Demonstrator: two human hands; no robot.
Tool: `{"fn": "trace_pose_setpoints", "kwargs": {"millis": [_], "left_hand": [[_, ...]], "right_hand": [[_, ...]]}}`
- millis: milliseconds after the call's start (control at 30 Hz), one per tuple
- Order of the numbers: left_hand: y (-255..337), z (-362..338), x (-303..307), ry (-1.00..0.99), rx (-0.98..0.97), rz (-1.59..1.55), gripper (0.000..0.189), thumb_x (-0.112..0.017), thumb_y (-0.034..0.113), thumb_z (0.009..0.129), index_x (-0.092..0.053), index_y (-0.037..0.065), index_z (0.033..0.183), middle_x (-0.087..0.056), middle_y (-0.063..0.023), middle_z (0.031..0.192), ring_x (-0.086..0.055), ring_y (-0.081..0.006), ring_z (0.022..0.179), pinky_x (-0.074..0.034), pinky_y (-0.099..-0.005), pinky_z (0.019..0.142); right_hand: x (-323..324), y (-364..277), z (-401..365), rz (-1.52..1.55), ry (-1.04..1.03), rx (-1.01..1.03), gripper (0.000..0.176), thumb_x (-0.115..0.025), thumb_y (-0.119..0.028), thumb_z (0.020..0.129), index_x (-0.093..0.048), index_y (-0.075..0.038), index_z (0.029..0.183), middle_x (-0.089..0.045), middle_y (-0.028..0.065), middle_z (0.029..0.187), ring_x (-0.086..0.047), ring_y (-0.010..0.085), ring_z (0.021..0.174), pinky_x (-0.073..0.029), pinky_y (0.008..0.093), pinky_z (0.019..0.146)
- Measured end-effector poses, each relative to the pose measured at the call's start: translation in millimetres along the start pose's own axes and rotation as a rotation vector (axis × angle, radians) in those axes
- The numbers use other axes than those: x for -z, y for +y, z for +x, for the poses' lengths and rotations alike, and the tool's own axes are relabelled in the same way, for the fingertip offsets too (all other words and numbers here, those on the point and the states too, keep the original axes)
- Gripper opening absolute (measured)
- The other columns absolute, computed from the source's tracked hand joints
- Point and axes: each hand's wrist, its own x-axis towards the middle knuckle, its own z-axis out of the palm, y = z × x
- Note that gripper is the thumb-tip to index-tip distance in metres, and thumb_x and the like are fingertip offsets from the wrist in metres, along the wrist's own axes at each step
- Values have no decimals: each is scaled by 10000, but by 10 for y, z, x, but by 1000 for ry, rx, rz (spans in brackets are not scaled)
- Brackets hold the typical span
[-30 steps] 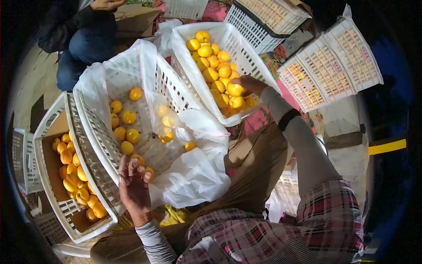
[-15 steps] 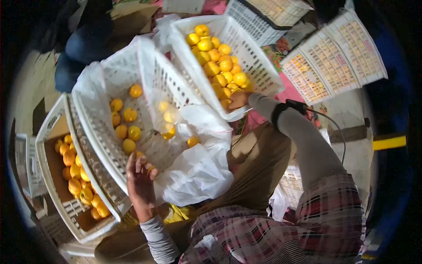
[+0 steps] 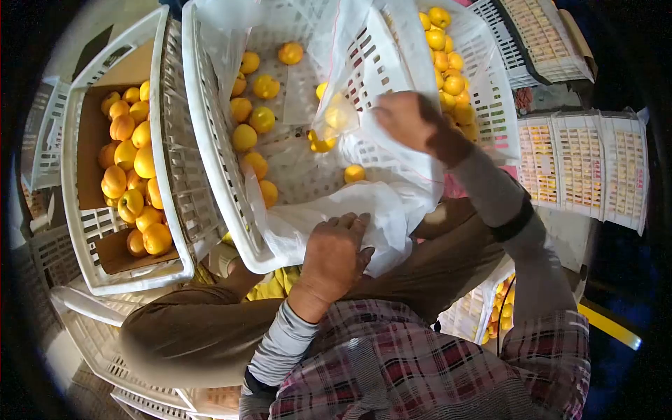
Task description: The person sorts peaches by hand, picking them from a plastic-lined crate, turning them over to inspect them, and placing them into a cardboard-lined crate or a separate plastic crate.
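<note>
My left hand [image 3: 332, 257] is at the near edge of the middle white crate [image 3: 218, 164], its fingers bent onto the clear plastic liner [image 3: 381, 210] that bunches there. Over that crate's right side, my right hand [image 3: 408, 122] is smeared by motion, and whether it holds anything does not show. Inside the middle crate, several yellow-orange fruits [image 3: 266, 87] lie on the liner, mostly along the left side. A single fruit [image 3: 355, 173] rests near the front. Beyond my right hand stands another lined crate [image 3: 498, 105] with piled fruit [image 3: 455, 85].
To the left is a white crate [image 3: 73, 231] with cardboard inside and piled fruit [image 3: 126, 154]. Stacked, filled crates [image 3: 581, 164] stand at right, with more crates [image 3: 539, 35] behind. Another fruit-filled crate [image 3: 469, 311] sits beside my right leg. A yellow bar [image 3: 609, 325] is at the lower right.
The view has shifted, bringing the middle crate nearer the centre. My right hand has left the right crate's fruit for the middle crate's side. My left hand has moved right onto the liner.
</note>
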Motion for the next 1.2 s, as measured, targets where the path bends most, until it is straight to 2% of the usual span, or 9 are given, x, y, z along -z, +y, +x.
{"fn": "trace_pose_setpoints", "kwargs": {"millis": [133, 300, 333, 400, 667, 800, 933, 1033, 1200], "left_hand": [[14, -30, 57, 8, 6, -36, 452, -647, 190, 715, -502, -15, 1092, -549, -215, 1031, -526, -375, 948, -420, -404, 852], [-120, -47, 84, 56, -17, -173, 440, -651, 193, 716, -514, -30, 1069, -555, -223, 1010, -532, -376, 937, -425, -412, 840], [-151, -48, 91, 61, -15, -225, 426, -647, 198, 724, -522, -34, 1059, -557, -225, 1004, -534, -379, 932, -428, -416, 833], [-193, -49, 135, 87, 24, -283, 412, -637, 202, 740, -527, -34, 1060, -557, -229, 1007, -534, -379, 942, -432, -408, 828], [-344, 22, 100, 325, 76, -710, 404, -588, 232, 829, -508, -11, 1141, -566, -171, 1077, -544, -254, 1006, -429, -344, 859], [-474, 30, 175, 539, 309, -1379, 436, -531, 239, 874, -428, 2, 1225, -497, -105, 1204, -474, -233, 1107, -375, -359, 950], [-496, 4, 205, 757, 389, -1772, 545, -483, 192, 887, -246, -33, 1324, -387, -102, 1296, -414, -225, 1147, -346, -385, 968], [-472, 34, 246, 786, 580, -1802, 648, -476, 341, 886, -167, 25, 1360, -416, -82, 1237, -396, -216, 1159, -371, -443, 928], [-433, 84, 391, 843, 343, -2034, 552, -410, 439, 897, -330, 32, 1262, -490, -126, 1107, -545, -226, 912, -450, -411, 831]], "right_hand": [[-979, -435, 427, -22, -719, -16, 189, -498, -99, 722, -653, -42, 813, -631, 163, 863, -601, 327, 757, -477, 426, 644], [-1740, -652, 362, -431, -1154, -91, 284, -527, -163, 776, -643, -48, 1009, -616, 144, 1053, -603, 303, 948, -477, 460, 745], [-2649, -292, 85, -405, -1078, -122, 304, -535, -171, 779, -635, -56, 1042, -598, 135, 1100, -591, 328, 966, -462, 496, 765], [-2778, -243, 87, -437, -1173, -6, 303, -515, -170, 793, -632, -66, 1052, -601, 124, 1098, -592, 336, 960, -457, 513, 764], [-1839, -332, 179, -319, -1075, -58, 333, -570, -261, 753, -644, -71, 1016, -623, 113, 1049, -607, 272, 941, -470, 407, 776], [-1778, -230, 368, -272, -1014, -65, 340, -581, -275, 744, -646, -66, 1004, -627, 113, 1038, -609, 262, 935, -473, 384, 773], [-1844, 167, 716, 535, -699, -265, 420, -590, -338, 776, -577, -12, 1040, -620, 92, 994, -593, 187, 851, -469, 323, 721], [-609, -360, 880, 1059, -718, -438, 432, -574, -329, 802, -535, -13, 1094, -579, 83, 1042, -553, 159, 891, -462, 308, 748], [-390, -436, 974, 1169, -609, 244, 395, -515, -253, 859, -477, 10, 1150, -558, 105, 1059, -527, 155, 974, -437, 289, 828]]}}
